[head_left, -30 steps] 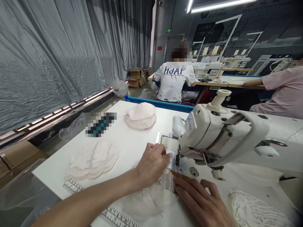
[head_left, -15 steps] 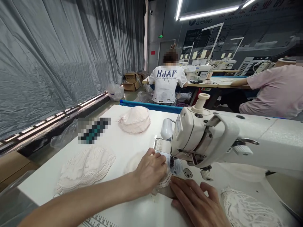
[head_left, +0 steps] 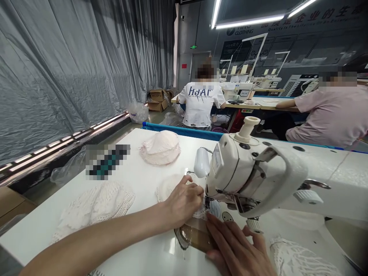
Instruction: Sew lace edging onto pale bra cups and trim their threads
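Note:
My left hand (head_left: 184,202) rests curled on a pale lace fabric piece (head_left: 168,187) right beside the needle of the white sewing machine (head_left: 258,180), its fingers pressed down on the cloth. My right hand (head_left: 238,249) lies flat with fingers stretched toward the needle, pressing the near edge of the same piece. Under both hands a brownish transparent piece (head_left: 195,235) lies on the white table (head_left: 138,172).
A stack of lace pieces (head_left: 97,205) lies at the left, a rounded pink pile (head_left: 161,147) farther back, more lace (head_left: 296,258) at the right. A blurred dark object (head_left: 106,161) sits on the table. Two people work at benches behind.
The lace piece has travelled away from me under the needle, with more of it now beyond my left hand. Both hands followed it forward. The brownish transparent piece has come into sight.

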A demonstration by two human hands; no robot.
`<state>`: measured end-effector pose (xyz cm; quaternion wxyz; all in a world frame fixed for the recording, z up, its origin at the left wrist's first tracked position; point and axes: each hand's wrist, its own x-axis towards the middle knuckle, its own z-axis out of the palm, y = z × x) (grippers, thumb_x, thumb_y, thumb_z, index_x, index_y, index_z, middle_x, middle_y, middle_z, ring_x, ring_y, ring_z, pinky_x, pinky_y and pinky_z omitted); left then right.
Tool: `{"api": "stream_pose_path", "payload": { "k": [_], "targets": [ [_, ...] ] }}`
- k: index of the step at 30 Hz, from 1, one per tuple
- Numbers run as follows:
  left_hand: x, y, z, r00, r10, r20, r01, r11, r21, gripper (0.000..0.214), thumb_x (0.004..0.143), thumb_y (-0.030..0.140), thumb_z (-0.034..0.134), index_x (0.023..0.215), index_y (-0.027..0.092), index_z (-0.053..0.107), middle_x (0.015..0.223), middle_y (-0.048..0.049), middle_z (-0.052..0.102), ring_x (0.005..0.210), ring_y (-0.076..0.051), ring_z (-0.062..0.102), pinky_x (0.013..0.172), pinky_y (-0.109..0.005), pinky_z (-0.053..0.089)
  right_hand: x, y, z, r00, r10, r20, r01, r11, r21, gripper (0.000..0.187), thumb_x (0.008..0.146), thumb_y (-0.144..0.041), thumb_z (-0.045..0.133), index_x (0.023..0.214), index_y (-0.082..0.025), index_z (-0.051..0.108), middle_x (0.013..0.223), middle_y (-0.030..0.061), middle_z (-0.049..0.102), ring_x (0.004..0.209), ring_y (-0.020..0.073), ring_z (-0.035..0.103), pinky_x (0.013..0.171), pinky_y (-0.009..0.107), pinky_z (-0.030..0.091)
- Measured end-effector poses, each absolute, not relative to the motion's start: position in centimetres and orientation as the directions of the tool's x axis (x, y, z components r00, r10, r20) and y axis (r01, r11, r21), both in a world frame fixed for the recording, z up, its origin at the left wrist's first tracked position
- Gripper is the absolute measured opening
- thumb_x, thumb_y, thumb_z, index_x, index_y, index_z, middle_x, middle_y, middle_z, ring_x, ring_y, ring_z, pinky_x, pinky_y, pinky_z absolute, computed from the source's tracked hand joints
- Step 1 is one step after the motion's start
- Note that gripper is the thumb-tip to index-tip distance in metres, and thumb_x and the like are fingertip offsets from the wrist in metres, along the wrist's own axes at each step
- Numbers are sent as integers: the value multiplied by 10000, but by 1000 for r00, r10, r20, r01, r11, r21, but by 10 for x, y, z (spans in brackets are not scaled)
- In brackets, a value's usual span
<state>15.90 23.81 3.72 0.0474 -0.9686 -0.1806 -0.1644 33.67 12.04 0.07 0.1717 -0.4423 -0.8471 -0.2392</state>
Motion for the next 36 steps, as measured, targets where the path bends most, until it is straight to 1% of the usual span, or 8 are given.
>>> {"api": "stream_pose_path", "payload": {
  "k": [7,12,15,21,25,30,34,36],
  "targets": [
    [160,235,31,859,347,378,388,-921,-37,327,807,-52,329,545,143,358,624,39,453,569,-73,386,848,-318,344,337,119,-1,-554,649,521,828,491,269,354,945,-405,441,1149,-165,603,1215,48,633,975,204,594,776,363,330],
    [156,217,39,853,324,410,397,-912,-106,254,860,10,375,675,144,487,742,4,531,727,-120,486,844,-334,341,330,116,-1,-473,693,543,868,471,155,356,980,-371,365,1141,-162,603,1200,62,643,988,214,592,800,378,329],
    [151,205,44,872,257,416,340,-931,-136,162,860,54,442,740,134,517,764,-11,544,776,-135,501,838,-337,344,329,113,1,-451,693,563,868,486,98,358,998,-319,315,1101,-167,622,1116,54,687,942,207,608,794,368,326],
    [149,202,39,867,232,441,322,-936,-141,196,833,44,495,658,131,505,764,-12,574,693,-121,500,770,-336,346,328,116,7,-513,658,551,821,564,90,292,970,-327,407,1089,-179,630,1080,37,700,887,155,624,746,303,328],
    [149,202,35,871,218,440,306,-942,-139,211,850,46,483,660,136,496,790,-5,596,711,-118,510,755,-332,348,324,117,2,-380,633,675,854,521,-8,358,996,-331,320,995,-197,652,1003,34,721,831,156,625,720,321,324],
    [148,201,32,872,216,439,305,-942,-142,195,863,49,461,698,141,507,763,7,591,731,-123,515,807,-345,346,329,113,7,-528,698,484,821,564,83,274,958,-351,424,1088,-221,628,1152,38,669,944,164,616,761,319,329],
    [146,201,34,868,210,450,292,-949,-121,148,845,33,459,762,131,532,771,-4,574,726,-121,517,793,-330,351,332,111,10,-492,711,502,849,521,94,286,960,-354,405,1098,-240,628,1164,40,663,959,188,617,775,342,321],
    [144,202,35,875,206,438,282,-952,-116,129,827,32,470,768,126,537,749,-2,550,699,-118,509,794,-328,356,333,113,11,-550,684,479,821,547,163,292,945,-371,440,1115,-223,624,1176,36,658,959,183,616,768,334,322]
  ]
}}
